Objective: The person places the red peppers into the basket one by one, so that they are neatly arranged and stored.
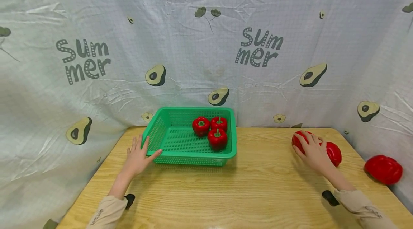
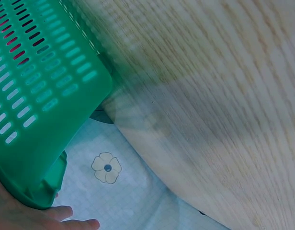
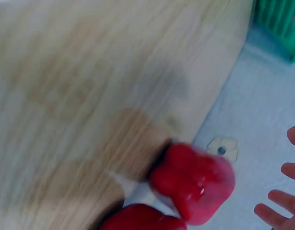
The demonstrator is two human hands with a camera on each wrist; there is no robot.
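Note:
My left hand (image 1: 137,159), fingers spread and straight, is at the left side of a green plastic basket (image 1: 193,154). In the left wrist view its fingers (image 2: 80,224) stick out past the basket's rim. Three red bell peppers (image 1: 217,140) sit upright inside, toward the right end. My right hand (image 1: 314,154) hovers above a red bell pepper (image 3: 198,184) at the table's right side and partly covers it in the head view. Its fingers (image 3: 281,199) appear straight and apart from that pepper in the right wrist view. Another bell pepper (image 1: 334,154) lies right beside it.
One more red bell pepper (image 1: 384,169) lies at the wooden table's right edge. A pale cloth (image 1: 193,53) printed with avocados and lettering hangs behind the table (image 1: 226,193) and along both sides. Each wrist wears a black strap device (image 1: 330,197).

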